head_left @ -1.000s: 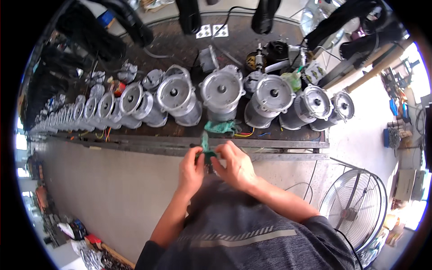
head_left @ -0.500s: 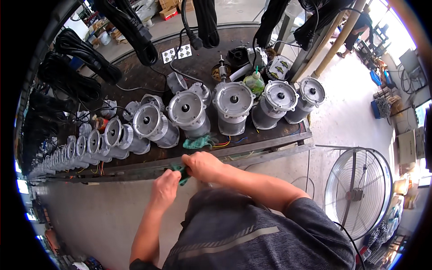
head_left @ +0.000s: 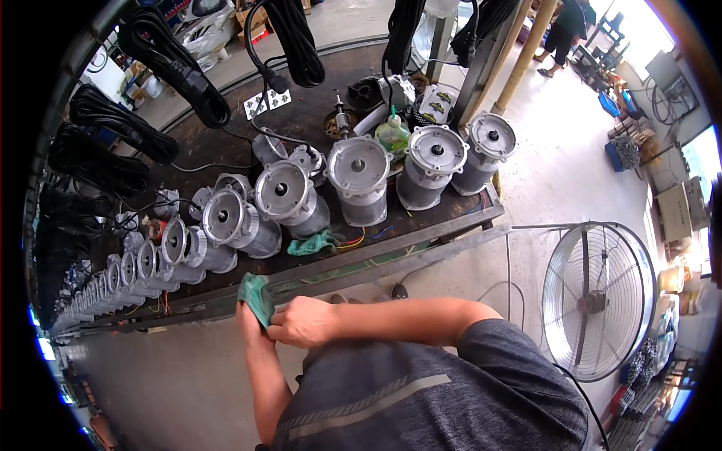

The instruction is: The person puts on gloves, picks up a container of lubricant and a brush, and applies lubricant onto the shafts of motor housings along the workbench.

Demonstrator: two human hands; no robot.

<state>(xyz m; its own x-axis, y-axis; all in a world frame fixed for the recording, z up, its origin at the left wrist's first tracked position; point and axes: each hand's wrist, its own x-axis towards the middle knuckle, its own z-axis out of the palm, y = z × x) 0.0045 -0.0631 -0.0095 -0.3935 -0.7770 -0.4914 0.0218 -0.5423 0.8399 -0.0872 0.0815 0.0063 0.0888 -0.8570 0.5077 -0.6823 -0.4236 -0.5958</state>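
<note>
A green knit glove (head_left: 258, 299) covers the fingers of my left hand (head_left: 249, 322), which is raised in front of the bench's front edge. Inside the fabric, the shape of those fingers is hidden. My right hand (head_left: 304, 322) pinches the glove's edge near the left wrist, its own fingers bare and closed. A second green glove (head_left: 313, 243), crumpled, lies on the bench edge beyond my hands. Just behind it stands a silver electric motor (head_left: 289, 197), flanged face up with a dark shaft hole at its centre.
More silver motors (head_left: 359, 180) line the dark bench (head_left: 218, 146) in a long row. Bundled black cables (head_left: 177, 68) hang over it. A green-tinted squeeze bottle (head_left: 392, 137) stands behind the motors. To the right is a large floor fan (head_left: 598, 301); a person (head_left: 564, 37) stands far off.
My left hand has slid into the green glove, which both hands held bunched before. My right hand has moved toward the left wrist. The whole view has shifted slightly.
</note>
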